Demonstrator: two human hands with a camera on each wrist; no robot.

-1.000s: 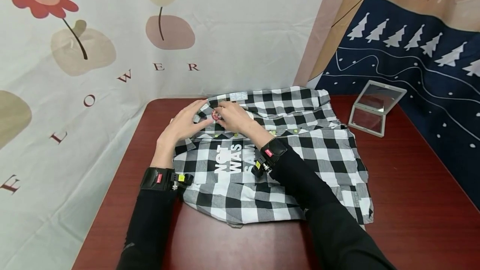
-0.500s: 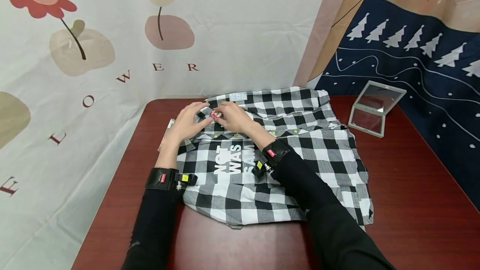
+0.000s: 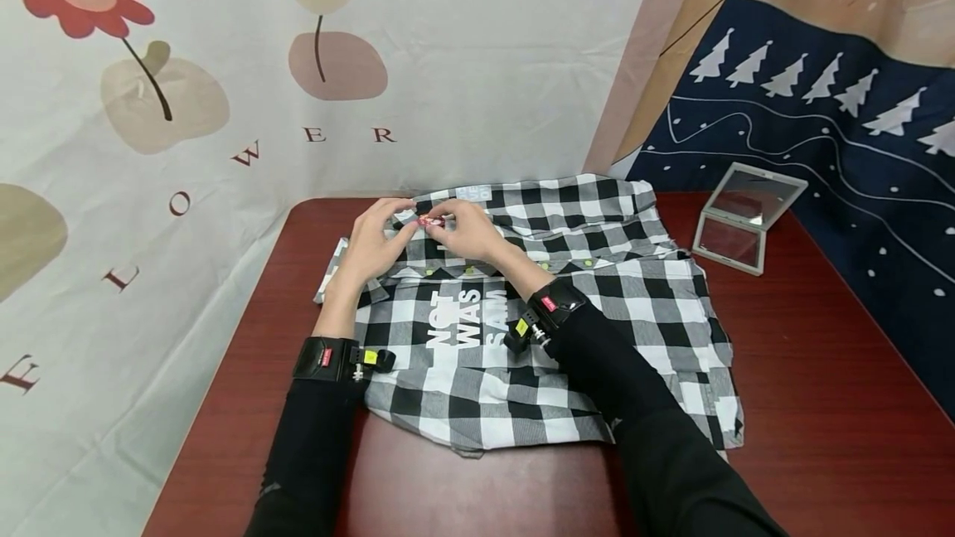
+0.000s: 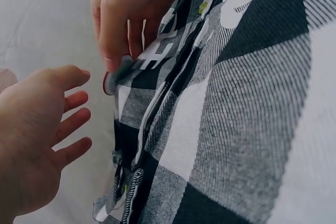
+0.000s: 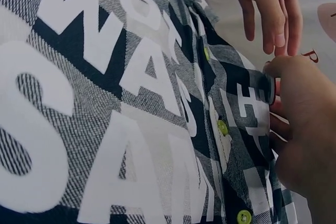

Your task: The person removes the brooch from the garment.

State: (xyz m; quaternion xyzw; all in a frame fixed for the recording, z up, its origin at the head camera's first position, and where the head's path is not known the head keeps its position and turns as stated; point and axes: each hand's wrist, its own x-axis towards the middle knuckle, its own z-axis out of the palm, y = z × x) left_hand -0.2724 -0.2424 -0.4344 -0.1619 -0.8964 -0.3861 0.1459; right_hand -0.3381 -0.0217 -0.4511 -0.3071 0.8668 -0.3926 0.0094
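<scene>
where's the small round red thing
In the head view, just left of centre: the right hand pinches the red thing over the checked shirt, beside the left hand.

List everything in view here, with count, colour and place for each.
Shirt: one, black-and-white checked with white lettering, spread on the table
Buttons: several, yellow-green, in a row on the shirt
Badge: one, mostly red, at the shirt's far left part
Folding mirror: one, pale frame, standing open, right of the shirt
Table: one, red-brown, under everything
Flower backdrop: one, whitish, behind and left
Tree-print backdrop: one, navy and tan, right
Wrist cameras: two, black, one per wrist
Sleeves: two, black, forearms
Left hand: one, bare, beside the badge
Right hand: one, bare, pinching the badge
</scene>
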